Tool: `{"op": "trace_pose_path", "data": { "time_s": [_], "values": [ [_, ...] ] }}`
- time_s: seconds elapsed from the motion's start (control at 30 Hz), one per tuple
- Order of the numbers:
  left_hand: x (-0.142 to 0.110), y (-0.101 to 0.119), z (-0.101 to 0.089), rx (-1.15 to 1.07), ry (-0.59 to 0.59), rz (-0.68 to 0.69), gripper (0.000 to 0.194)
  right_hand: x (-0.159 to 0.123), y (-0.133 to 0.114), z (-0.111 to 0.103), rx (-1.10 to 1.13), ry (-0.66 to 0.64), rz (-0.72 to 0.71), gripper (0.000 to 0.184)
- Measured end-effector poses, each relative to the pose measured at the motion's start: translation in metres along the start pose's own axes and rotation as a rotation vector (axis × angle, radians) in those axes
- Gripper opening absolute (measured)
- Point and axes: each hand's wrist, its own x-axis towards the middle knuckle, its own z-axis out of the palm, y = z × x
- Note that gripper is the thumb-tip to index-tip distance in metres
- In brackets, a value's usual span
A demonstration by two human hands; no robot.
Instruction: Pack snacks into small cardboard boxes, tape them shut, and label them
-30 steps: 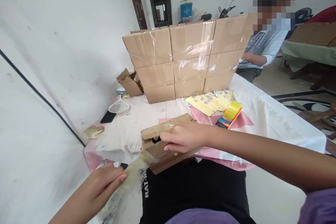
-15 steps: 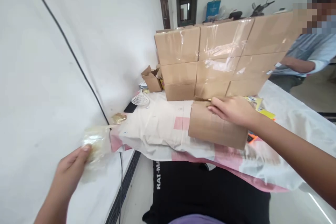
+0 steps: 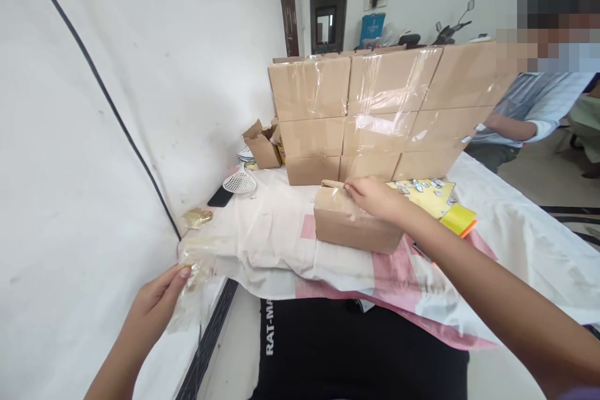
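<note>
Two hands work well apart, with one small carton [image 3: 351,231] just in front of the stack [image 3: 379,131].
Cloth [image 3: 276,250] shows from the stack's front to the table's near edge, leaving room left of my carton; my left hand [image 3: 157,297] is out past the left edge, forearm angled up, thumb and fingers pinched nearly closed on one crumpled clear tape piece [image 3: 191,278]. My right hand [image 3: 374,195] reaches in from the right, palm down, fingers curled on the carton's top; how firmly they grip, I cannot tell. I count nine carton faces in the stack, and one white scoop [image 3: 240,182] left of it.
</note>
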Motion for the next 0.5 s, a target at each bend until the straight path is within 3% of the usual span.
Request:
{"op": "trace_pose_path", "data": {
  "time_s": [0.13,0.3,0.43,0.5],
  "values": [
    [-0.003,-0.017,0.007,0.028,0.003,-0.029,0.049,-0.027,0.038,-0.010,0.050,-0.020,0.009,0.031],
    [-0.010,-0.036,0.010,0.038,-0.001,-0.121,0.063,-0.063,0.097,-0.017,0.070,0.157,0.112,0.037],
    [-0.018,-0.055,0.014,0.053,0.022,-0.183,0.086,-0.083,0.121,0.008,0.503,0.073,0.209,0.058],
    [-0.024,-0.065,0.019,0.112,0.080,-0.116,0.088,-0.087,0.119,0.032,0.717,0.083,0.247,0.065]
  ]
}}
